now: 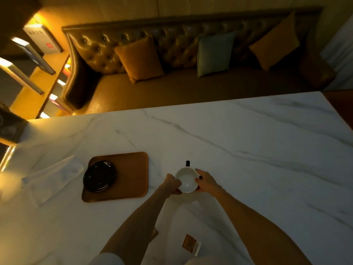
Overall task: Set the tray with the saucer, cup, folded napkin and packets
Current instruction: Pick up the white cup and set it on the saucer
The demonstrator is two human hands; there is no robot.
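A brown tray (131,175) lies on the white marble table, with a black saucer (99,176) over its left edge. Right of the tray, a cup (186,179), white inside with a dark handle pointing away, is gripped on both sides: my left hand (172,183) on its left rim, my right hand (205,180) on its right. A white napkin (53,178) lies unfolded left of the tray. A brown packet (189,242) and a white one (197,248) lie near the table's front edge; another packet (154,233) peeks out beside my left forearm.
The marble table (248,150) stretches wide to the right and back. Behind it runs a tufted bench (172,85) with several cushions. A dark box (9,127) stands at the table's far left corner, next to lit shelves.
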